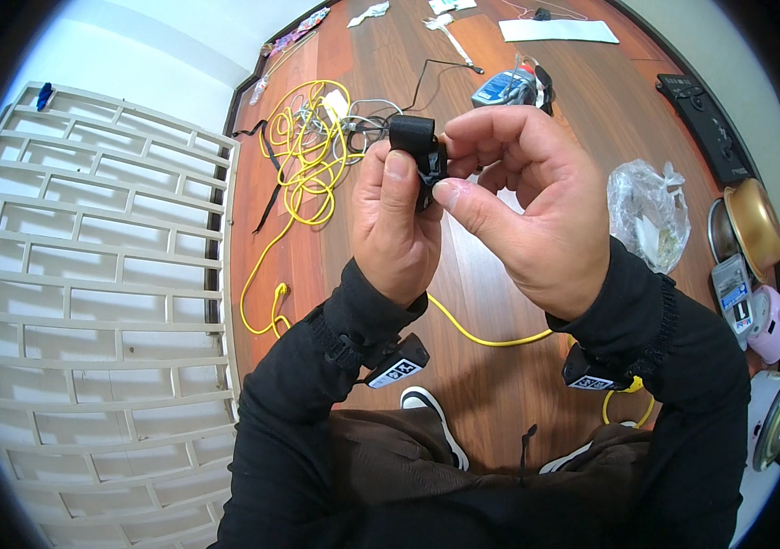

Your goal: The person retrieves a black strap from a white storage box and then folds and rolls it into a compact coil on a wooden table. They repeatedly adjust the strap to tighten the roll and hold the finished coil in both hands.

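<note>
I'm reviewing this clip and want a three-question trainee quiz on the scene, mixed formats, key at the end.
1. True or false: the left hand is empty.

2. Which lies on the floor to the right of the right hand?
A) black strap
B) clear plastic bag
C) white lattice

3. Fill the gap: the long tangled cord to the left of the left hand is coloured ____.

Key:
1. False; it holds a small black object.
2. B
3. Yellow
</note>
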A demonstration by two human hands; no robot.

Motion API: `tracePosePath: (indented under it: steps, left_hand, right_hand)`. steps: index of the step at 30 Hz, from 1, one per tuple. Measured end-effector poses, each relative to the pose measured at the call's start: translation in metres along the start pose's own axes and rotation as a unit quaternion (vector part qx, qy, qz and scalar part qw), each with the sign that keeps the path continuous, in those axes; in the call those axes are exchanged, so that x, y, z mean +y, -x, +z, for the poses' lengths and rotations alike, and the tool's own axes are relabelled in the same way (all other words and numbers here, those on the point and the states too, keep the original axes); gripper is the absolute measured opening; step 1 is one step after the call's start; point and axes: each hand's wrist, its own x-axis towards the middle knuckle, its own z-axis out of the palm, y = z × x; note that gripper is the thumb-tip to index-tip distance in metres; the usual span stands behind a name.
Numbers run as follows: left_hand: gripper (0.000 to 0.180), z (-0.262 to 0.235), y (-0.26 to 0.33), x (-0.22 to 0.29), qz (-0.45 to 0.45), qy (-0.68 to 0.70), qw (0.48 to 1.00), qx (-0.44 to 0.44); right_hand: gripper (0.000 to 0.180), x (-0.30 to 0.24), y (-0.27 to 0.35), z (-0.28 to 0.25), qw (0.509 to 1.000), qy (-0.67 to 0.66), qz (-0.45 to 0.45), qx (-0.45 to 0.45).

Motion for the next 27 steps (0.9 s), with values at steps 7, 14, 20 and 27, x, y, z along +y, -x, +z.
tracePosePath:
  steps: [7,14,20,27]
  left_hand:
    - [0.026,0.013,0.004,0.002,0.067,0.03,0.997,0.02]
    - [0.028,0.005,0.002,-0.002,0.015,0.04,0.998,0.044]
    - [0.043,-0.002,0.003,-0.003,0.044,-0.015,0.999,-0.016]
    - [0.054,0.0,0.005,-0.008,0.048,-0.041,0.997,0.042]
  right_hand:
    - [0.033,0.005,-0.006,0.002,0.998,-0.044,0.035,0.011]
    - [0.033,0.006,-0.004,0.002,0.999,-0.02,0.015,-0.02]
    - [0.036,0.009,-0.003,0.005,0.999,0.044,-0.028,-0.006]
    - [0.037,0.006,-0.004,0.004,1.0,-0.019,-0.016,-0.002]
